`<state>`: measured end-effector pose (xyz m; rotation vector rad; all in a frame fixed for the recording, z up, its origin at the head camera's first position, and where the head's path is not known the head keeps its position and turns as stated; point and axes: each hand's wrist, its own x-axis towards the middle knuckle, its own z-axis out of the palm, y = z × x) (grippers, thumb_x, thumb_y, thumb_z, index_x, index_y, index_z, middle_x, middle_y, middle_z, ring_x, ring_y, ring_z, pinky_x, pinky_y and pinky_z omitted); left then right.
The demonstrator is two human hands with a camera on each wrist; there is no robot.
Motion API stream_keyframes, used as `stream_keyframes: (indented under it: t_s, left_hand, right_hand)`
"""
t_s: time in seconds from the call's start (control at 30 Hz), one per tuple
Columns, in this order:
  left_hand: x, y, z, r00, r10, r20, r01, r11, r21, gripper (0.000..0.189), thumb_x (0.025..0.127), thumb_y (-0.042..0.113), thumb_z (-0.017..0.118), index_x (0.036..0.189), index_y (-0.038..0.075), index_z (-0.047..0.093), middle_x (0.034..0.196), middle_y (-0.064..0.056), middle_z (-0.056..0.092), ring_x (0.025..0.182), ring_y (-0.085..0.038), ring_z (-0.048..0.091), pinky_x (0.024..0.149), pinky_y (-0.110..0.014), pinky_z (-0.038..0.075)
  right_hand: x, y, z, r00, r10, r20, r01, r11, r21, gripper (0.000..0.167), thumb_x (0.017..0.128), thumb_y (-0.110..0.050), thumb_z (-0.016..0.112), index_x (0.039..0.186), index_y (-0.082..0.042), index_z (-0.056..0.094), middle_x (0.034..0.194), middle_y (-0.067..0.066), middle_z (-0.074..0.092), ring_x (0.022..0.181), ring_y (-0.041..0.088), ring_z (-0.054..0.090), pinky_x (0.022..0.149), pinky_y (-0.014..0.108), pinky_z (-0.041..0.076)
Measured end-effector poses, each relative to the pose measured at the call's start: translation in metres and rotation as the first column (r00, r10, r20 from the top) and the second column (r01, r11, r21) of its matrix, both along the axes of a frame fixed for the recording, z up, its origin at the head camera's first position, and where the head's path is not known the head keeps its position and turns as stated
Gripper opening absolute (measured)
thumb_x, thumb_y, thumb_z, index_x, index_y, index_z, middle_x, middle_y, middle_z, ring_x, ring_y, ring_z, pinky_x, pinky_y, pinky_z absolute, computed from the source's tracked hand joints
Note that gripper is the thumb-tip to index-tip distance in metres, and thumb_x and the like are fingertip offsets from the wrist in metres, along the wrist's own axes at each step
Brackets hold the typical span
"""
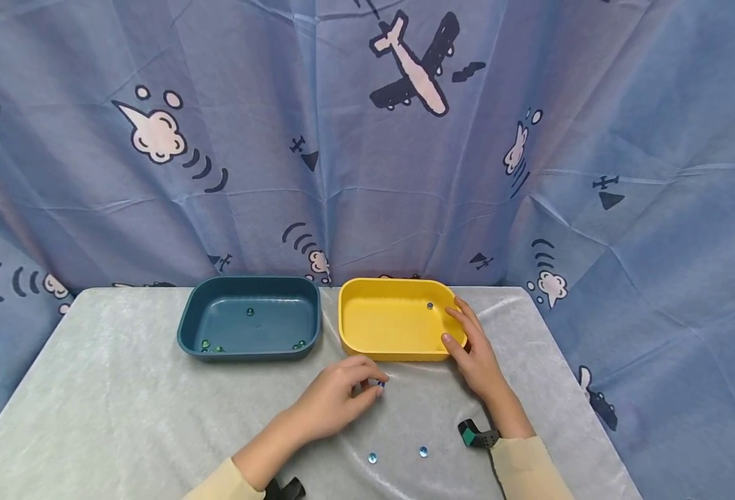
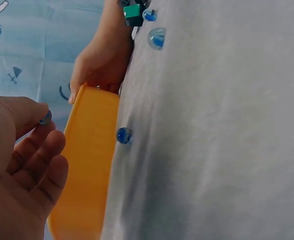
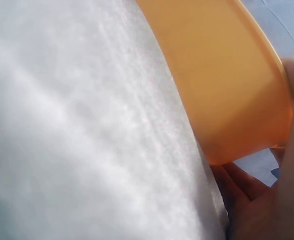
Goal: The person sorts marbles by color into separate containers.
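Note:
My left hand (image 1: 342,392) is just in front of the yellow bin (image 1: 399,355). In the left wrist view, its thumb and a finger pinch a blue glass marble (image 2: 46,118). From the head view, a blue marble (image 1: 381,384) shows by those fingertips; I cannot tell whether it is the pinched one. My right hand (image 1: 483,361) grips the bin's right end, with the thumb over the front corner of the rim. Inside the bin lies one blue marble (image 1: 430,305). Nearer the front of the table are two more blue marbles, a left one (image 1: 372,458) and a right one (image 1: 423,451).
A dark teal bin (image 1: 249,355) stands left of the yellow one, holding several green marbles (image 1: 205,344). Both bins sit near the back edge of the cloth-covered table (image 1: 111,389). A blue patterned curtain (image 1: 249,139) hangs behind.

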<state>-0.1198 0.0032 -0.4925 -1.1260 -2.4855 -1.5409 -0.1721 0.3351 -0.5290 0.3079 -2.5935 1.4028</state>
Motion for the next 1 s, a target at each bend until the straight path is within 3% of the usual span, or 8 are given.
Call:
stream_keyframes:
  t_s: [0.27, 0.47, 0.53, 0.6, 0.83, 1.0]
  left_hand:
    - [-0.015, 0.006, 0.011, 0.999, -0.001, -0.050, 0.000, 1.000, -0.027, 0.015, 0.103, 0.010, 0.076, 0.117, 0.013, 0.081, 0.107, 0.004, 0.073, 0.090, -0.004, 0.063, 0.079, -0.023, 0.057]
    - [-0.027, 0.006, 0.017, 0.998, -0.001, -0.056, -0.001, 0.999, -0.038, 0.014, 0.103, 0.010, 0.076, 0.117, 0.011, 0.081, 0.107, 0.003, 0.073, 0.091, -0.009, 0.064, 0.081, -0.026, 0.058]
    - [-0.030, 0.006, 0.019, 0.999, 0.002, -0.048, -0.004, 0.999, -0.038, 0.013, 0.104, 0.010, 0.076, 0.116, 0.010, 0.081, 0.108, 0.004, 0.073, 0.092, -0.011, 0.064, 0.082, -0.027, 0.059]
    - [-0.034, 0.006, 0.021, 0.999, 0.008, -0.051, -0.010, 0.999, -0.036, 0.014, 0.104, 0.010, 0.077, 0.117, 0.008, 0.081, 0.108, 0.003, 0.072, 0.092, -0.012, 0.064, 0.082, -0.029, 0.059]
    - [-0.046, 0.007, 0.023, 0.997, 0.034, -0.076, -0.039, 0.997, -0.064, 0.015, 0.104, 0.010, 0.077, 0.117, 0.011, 0.082, 0.109, 0.004, 0.073, 0.092, -0.011, 0.065, 0.082, -0.027, 0.058]
    - [-0.053, 0.007, 0.025, 0.998, 0.050, -0.049, -0.053, 0.996, -0.074, 0.015, 0.105, 0.013, 0.076, 0.118, 0.012, 0.081, 0.110, 0.004, 0.073, 0.093, -0.010, 0.064, 0.081, -0.029, 0.058]
  right_hand:
    - [-0.002, 0.004, -0.003, 1.000, 0.008, -0.001, -0.008, 1.000, 0.012, 0.052, 0.109, -0.017, 0.067, 0.159, -0.007, 0.053, 0.181, 0.005, 0.022, 0.165, 0.036, 0.021, 0.131, 0.063, 0.020]
    - [-0.003, 0.006, -0.002, 1.000, 0.010, -0.002, -0.010, 1.000, 0.018, 0.053, 0.110, -0.019, 0.066, 0.160, -0.006, 0.052, 0.181, 0.001, 0.022, 0.165, 0.033, 0.021, 0.130, 0.028, 0.019]
    - [-0.003, 0.006, -0.002, 1.000, 0.012, -0.006, -0.012, 1.000, 0.021, 0.053, 0.110, -0.019, 0.066, 0.160, -0.006, 0.052, 0.181, 0.002, 0.022, 0.165, 0.034, 0.021, 0.127, 0.022, 0.018]
    - [-0.003, 0.006, -0.002, 1.000, 0.012, -0.010, -0.012, 1.000, 0.021, 0.053, 0.110, -0.019, 0.066, 0.160, -0.005, 0.052, 0.181, 0.004, 0.022, 0.165, 0.035, 0.022, 0.129, 0.024, 0.019]
    - [-0.002, 0.004, -0.003, 1.000, 0.006, -0.002, -0.006, 1.000, 0.015, 0.053, 0.110, -0.019, 0.066, 0.159, -0.006, 0.052, 0.181, 0.003, 0.022, 0.165, 0.034, 0.021, 0.133, 0.052, 0.020]
    - [-0.002, 0.004, -0.004, 1.000, 0.001, 0.004, -0.002, 1.000, 0.011, 0.053, 0.110, -0.017, 0.066, 0.159, -0.007, 0.053, 0.181, 0.001, 0.022, 0.166, 0.033, 0.021, 0.133, 0.052, 0.020]
